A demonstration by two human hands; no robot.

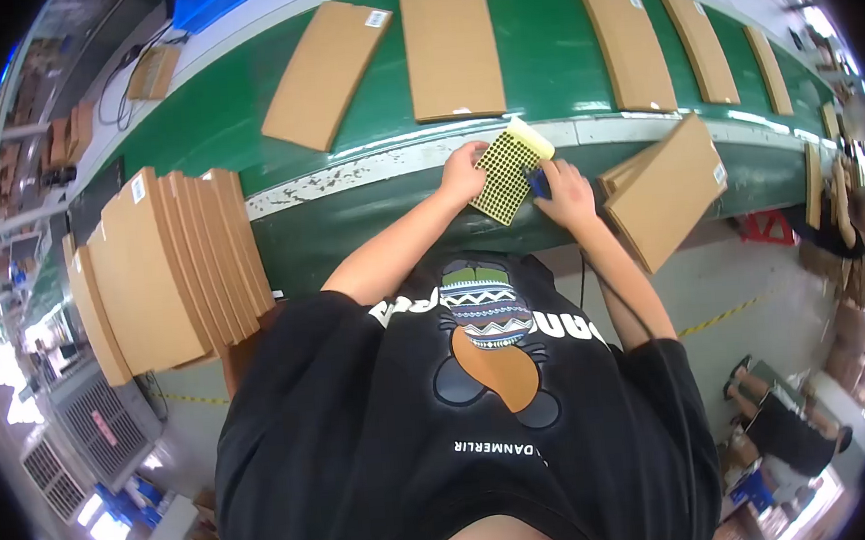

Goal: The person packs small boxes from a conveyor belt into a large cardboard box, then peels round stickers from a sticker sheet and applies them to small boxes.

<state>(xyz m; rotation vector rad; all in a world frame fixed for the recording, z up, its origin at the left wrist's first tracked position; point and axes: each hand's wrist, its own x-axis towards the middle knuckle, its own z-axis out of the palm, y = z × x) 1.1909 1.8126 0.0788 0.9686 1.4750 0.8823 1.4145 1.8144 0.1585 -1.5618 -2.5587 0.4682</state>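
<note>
In front of me at the belt's near edge, a pale yellow panel with a grid of dark holes (504,177) is tilted. My left hand (463,176) is closed around its left edge. At the panel's top right is a plain, paler yellow piece (532,140); whether it is attached, I cannot tell. My right hand (570,195), at the panel's right side, has its fingers closed on a small blue object (539,183). Fingers hide much of that object, so its kind is unclear.
Flat cardboard boxes, one of them this labelled box (453,53), lie along the green conveyor belt (542,42). Upright boxes (142,280) are stacked at my left. Two boxes (666,198) overlap at my right. Another person (790,431) is at the lower right.
</note>
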